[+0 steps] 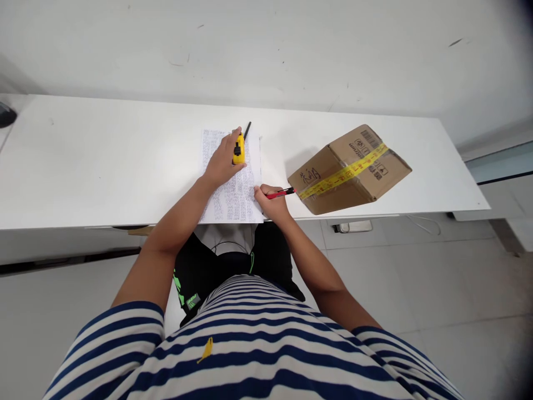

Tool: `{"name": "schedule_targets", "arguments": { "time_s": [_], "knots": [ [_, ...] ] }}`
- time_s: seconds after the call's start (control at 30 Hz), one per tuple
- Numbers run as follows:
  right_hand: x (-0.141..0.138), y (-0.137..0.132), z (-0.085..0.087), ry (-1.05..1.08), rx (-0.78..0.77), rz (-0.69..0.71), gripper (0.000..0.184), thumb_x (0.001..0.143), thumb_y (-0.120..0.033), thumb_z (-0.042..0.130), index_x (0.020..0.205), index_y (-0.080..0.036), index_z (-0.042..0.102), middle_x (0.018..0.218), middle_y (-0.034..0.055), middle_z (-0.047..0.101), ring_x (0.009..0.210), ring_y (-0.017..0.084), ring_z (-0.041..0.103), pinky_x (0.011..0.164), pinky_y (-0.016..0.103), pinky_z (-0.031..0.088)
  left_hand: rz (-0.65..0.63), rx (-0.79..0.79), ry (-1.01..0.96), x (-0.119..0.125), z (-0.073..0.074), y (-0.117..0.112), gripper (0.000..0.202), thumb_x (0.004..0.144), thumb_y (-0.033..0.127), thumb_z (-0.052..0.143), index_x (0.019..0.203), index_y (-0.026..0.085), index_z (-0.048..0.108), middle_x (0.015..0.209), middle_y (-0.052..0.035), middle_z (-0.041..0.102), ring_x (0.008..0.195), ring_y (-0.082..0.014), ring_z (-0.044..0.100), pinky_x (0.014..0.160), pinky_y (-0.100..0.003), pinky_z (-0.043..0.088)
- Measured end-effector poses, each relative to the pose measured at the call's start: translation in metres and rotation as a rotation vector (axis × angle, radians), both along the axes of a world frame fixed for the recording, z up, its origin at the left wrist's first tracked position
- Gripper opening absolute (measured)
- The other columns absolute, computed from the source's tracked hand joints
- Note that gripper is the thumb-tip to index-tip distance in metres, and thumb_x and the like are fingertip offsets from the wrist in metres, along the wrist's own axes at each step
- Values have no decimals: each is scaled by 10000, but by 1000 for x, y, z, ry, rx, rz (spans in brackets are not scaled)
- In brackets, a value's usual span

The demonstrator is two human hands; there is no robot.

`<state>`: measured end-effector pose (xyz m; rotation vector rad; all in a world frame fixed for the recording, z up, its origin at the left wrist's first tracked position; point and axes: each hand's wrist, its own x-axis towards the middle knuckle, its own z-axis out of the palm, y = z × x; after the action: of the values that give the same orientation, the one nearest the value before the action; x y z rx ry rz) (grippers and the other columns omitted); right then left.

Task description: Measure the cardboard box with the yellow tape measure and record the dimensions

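My left hand (224, 159) rests on a sheet of paper (229, 203) covered in dense handwriting. Its fingers are closed around a yellow and black tape measure (239, 149), which has a thin black strip sticking out at its upper end. My right hand (272, 203) lies at the sheet's lower right edge, gripping a red pen (278, 193) with a black end that points right, towards the box. The pen's tip is hidden by my fingers.
A brown cardboard box (353, 172) with yellow printed tape stands to the right on the white table (104, 166). Behind the table rises a white wall (258, 55). A dark object (6, 115) sits at the far left edge. My legs are beneath the table's front edge.
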<state>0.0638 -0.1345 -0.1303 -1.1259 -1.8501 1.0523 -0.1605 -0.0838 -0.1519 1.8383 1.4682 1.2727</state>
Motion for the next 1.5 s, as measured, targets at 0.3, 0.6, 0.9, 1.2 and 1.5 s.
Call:
{"name": "schedule_targets", "arguments": {
  "time_s": [0.3,0.6,0.9,1.2,1.5],
  "knots": [
    [-1,1,-2,41,-14,-33,542,903,-540,556,575,-263,225,550,-53,267,567,121,309,583,307,275,2,6,42,-1,-1,0,906,894,543,757,1653,341,306,1689,-136,380,1557,-426,375,1242,-591,366],
    [0,2,-3,28,-13,-39,513,903,-517,539,576,-264,235,548,-53,270,567,122,316,583,303,287,7,4,22,0,0,1,915,886,491,769,1660,331,309,1687,-133,385,1578,-430,332,1258,-590,352],
    [0,1,-2,71,-6,-94,492,890,-511,524,577,-272,229,556,-62,256,559,123,318,596,312,291,3,-1,96,-3,-3,2,1017,850,545,792,1679,342,239,1704,-144,359,1531,-417,413,1212,-579,408],
    [1,0,-3,49,-48,-75,483,878,-510,530,578,-272,235,558,-67,252,558,117,310,591,299,287,12,-5,124,-1,-1,-1,962,908,591,705,1688,335,203,1714,-146,330,1536,-417,403,1215,-578,386],
    [1,4,-7,41,23,-96,501,943,-571,512,571,-250,412,547,-46,400,583,141,423,601,295,351,141,-66,24,-4,15,-6,794,956,617,641,1607,273,346,1636,-166,446,1484,-345,474,1219,-501,384]
  ]
}}
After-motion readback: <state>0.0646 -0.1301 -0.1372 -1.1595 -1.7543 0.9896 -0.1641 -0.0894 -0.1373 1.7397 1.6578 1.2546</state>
